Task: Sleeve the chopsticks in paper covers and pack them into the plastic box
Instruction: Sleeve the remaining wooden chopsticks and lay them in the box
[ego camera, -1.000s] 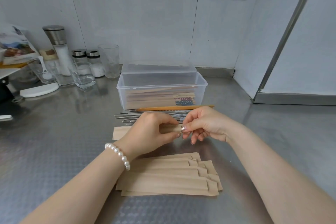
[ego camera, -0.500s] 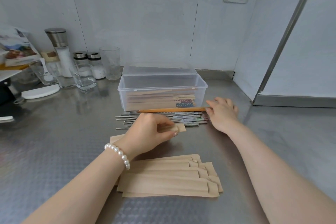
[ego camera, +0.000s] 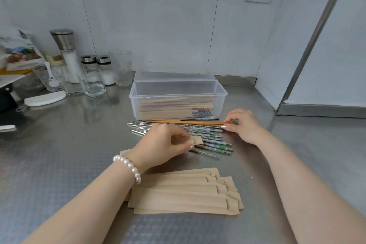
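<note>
My left hand point(ego camera: 162, 144) grips a brown paper sleeve point(ego camera: 196, 141) just above the counter, its open flap end pointing right. Behind it lies a loose row of metal chopsticks point(ego camera: 206, 136) with green-marked ends. My right hand point(ego camera: 242, 123) pinches the right end of a pair of wooden chopsticks point(ego camera: 188, 122) lying at the back of that row. The clear plastic box point(ego camera: 178, 93) stands open just behind, with sleeved chopsticks stacked inside. A fanned stack of empty paper sleeves point(ego camera: 184, 194) lies close to me.
Glass tumblers point(ego camera: 93, 83), salt shakers point(ego camera: 105, 69) and a grinder point(ego camera: 66, 53) crowd the back left. A white lid point(ego camera: 45, 98) lies beside them. The box's lid point(ego camera: 174, 75) leans behind the box. A wall corner and metal ledge point(ego camera: 320, 110) bound the right.
My right hand let go of the sleeve's end, reached back to the right and took the end of the wooden chopsticks. My left hand kept the sleeve and lowered slightly.
</note>
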The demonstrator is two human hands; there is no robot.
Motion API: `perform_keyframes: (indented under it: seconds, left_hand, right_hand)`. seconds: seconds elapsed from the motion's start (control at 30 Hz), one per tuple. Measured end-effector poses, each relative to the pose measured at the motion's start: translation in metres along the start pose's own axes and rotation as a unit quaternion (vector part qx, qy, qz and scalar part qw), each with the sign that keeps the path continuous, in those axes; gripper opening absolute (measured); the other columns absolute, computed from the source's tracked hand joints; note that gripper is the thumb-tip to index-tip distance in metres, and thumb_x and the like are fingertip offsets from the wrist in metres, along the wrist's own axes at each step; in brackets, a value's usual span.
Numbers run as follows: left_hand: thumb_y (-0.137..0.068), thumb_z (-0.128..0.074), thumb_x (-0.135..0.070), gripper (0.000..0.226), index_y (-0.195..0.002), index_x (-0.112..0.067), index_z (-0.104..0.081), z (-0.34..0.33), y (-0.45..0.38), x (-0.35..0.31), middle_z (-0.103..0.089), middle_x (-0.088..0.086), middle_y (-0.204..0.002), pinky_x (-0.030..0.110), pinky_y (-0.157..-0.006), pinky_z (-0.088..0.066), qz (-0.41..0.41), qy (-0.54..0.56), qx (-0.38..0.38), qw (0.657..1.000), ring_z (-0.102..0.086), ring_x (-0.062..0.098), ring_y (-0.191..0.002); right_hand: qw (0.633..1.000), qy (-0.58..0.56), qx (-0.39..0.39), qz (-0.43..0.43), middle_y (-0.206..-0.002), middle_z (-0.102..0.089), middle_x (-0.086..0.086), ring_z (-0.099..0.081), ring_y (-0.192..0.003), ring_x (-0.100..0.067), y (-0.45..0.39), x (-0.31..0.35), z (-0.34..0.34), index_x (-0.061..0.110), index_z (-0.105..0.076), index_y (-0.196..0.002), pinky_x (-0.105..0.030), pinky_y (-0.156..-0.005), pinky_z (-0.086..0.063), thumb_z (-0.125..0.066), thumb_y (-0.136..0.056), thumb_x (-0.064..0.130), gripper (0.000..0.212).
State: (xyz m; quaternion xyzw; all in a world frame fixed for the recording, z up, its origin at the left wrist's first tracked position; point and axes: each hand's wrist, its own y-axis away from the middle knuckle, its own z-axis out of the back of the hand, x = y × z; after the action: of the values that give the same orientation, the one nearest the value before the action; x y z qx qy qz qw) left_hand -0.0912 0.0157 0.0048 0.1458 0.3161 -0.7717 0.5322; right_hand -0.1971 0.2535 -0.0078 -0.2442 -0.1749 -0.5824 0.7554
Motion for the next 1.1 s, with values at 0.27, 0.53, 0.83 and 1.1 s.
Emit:
perform_keyframes:
  seconds: [0.27, 0.53, 0.83, 1.1]
  left_hand:
    - [-0.074, -0.073, -0.033, 0.026, -0.095, -0.019, -0.071, -0.001, -0.002, 0.004, -0.070, -0.007, -0.085, 0.016, -0.072, -0.047, 0.018, -0.001, -0.008, 1.000, -0.059, 0.002, -0.074]
    - [-0.073, -0.073, -0.033, 0.025, -0.094, -0.020, -0.071, -0.002, -0.002, 0.005, -0.069, -0.008, -0.086, 0.018, -0.075, -0.047, 0.025, 0.000, -0.017, 1.000, -0.059, 0.004, -0.078]
    - [-0.071, -0.075, -0.032, 0.026, -0.093, -0.020, -0.071, 0.001, -0.002, 0.006, -0.071, -0.006, -0.088, 0.025, -0.079, -0.048, 0.037, 0.013, -0.040, 0.998, -0.062, 0.008, -0.083]
    - [-0.067, -0.078, -0.031, 0.030, -0.095, -0.024, -0.071, 0.005, -0.002, 0.005, -0.070, -0.008, -0.084, 0.021, -0.073, -0.045, 0.062, -0.003, -0.076, 0.995, -0.059, 0.008, -0.076]
  right_hand:
    - [0.983, -0.182, 0.004, -0.002, -0.100, -0.062, -0.003, -0.055, -0.098, -0.017, 0.004, 0.003, 0.006, 0.015, -0.069, -0.083, -0.027, -0.093, -0.039, -0.066, -0.083, 0.010, 0.006]
    - [0.898, -0.437, -0.034, -0.039, -0.068, -0.068, 0.003, -0.057, -0.066, -0.007, 0.009, 0.014, 0.014, 0.008, -0.068, -0.086, -0.019, -0.064, -0.043, -0.057, -0.088, 0.011, 0.012]
    - [0.689, -0.676, -0.209, -0.160, -0.035, -0.035, 0.003, -0.028, -0.032, -0.009, 0.001, 0.008, 0.027, 0.015, -0.042, -0.071, -0.014, -0.038, -0.019, -0.038, -0.098, 0.036, 0.035]
    - [0.689, -0.629, -0.303, -0.195, -0.029, -0.030, 0.004, -0.022, -0.026, -0.009, 0.001, 0.002, 0.027, 0.015, -0.040, -0.068, -0.012, -0.036, -0.015, -0.034, -0.099, 0.039, 0.039]
